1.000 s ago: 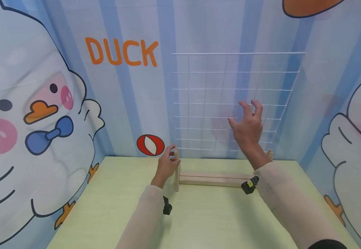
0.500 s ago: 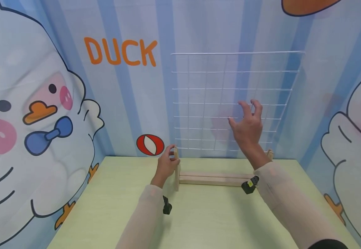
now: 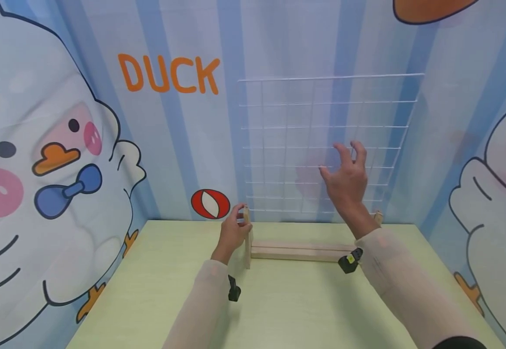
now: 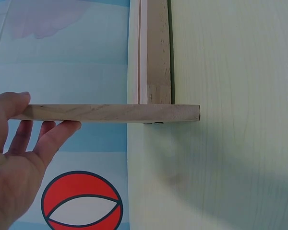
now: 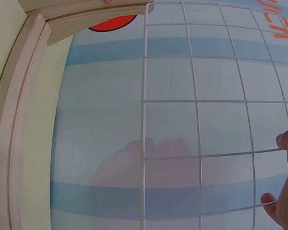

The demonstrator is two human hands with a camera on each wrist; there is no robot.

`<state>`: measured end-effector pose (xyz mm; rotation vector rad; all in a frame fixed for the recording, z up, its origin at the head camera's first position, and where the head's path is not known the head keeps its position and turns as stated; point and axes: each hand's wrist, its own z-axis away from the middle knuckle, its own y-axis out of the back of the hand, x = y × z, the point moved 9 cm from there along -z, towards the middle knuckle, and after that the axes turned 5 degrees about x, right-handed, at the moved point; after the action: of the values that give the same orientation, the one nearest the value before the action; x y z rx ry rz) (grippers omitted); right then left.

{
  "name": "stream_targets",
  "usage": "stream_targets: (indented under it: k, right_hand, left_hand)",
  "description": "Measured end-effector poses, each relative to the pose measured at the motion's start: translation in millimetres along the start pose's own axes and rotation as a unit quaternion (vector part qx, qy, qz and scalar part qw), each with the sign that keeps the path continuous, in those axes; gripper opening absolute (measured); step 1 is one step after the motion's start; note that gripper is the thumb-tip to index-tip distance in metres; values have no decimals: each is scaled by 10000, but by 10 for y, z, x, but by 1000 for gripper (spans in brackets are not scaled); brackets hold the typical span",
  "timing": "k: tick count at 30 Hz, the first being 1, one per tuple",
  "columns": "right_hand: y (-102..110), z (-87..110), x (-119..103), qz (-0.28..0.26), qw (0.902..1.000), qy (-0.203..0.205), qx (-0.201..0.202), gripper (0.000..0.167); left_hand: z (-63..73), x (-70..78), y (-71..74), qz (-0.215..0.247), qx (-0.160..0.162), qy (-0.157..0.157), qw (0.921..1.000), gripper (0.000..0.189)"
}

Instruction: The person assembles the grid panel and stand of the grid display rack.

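A wooden stand [image 3: 301,253] lies on the table, with an upright board at each end. My left hand [image 3: 232,233] pinches the top of its left upright [image 4: 110,113], thumb on one side and fingers on the other. Above the stand, my right hand [image 3: 348,182] holds a white wire grid [image 3: 296,127] by its wires, fingers spread. The grid stands nearly vertical before the backdrop, its lower edge close over the stand. In the right wrist view, a grid corner is right at the tip of the left upright. The right forearm partly hides the right upright [image 3: 378,219].
The pale green table [image 3: 288,300] ends at a blue striped backdrop [image 3: 183,145] with duck drawings. A small black wrist camera [image 3: 234,289] sits on the left sleeve, another black camera [image 3: 350,261] on the right one.
The wire grid's top edge has dropped slightly and tips a little lower at the left. Both hands stay nearly where they were.
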<state>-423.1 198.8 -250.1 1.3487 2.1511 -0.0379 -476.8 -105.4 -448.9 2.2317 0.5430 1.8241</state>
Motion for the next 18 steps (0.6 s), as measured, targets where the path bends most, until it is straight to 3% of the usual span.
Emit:
stream_targets:
  k: [18]
  right_hand:
    - [-84,181,125,-27,9999,-33,-137,51]
  left_hand:
    - [-14,-31,-5,52,-18,2,10000,64]
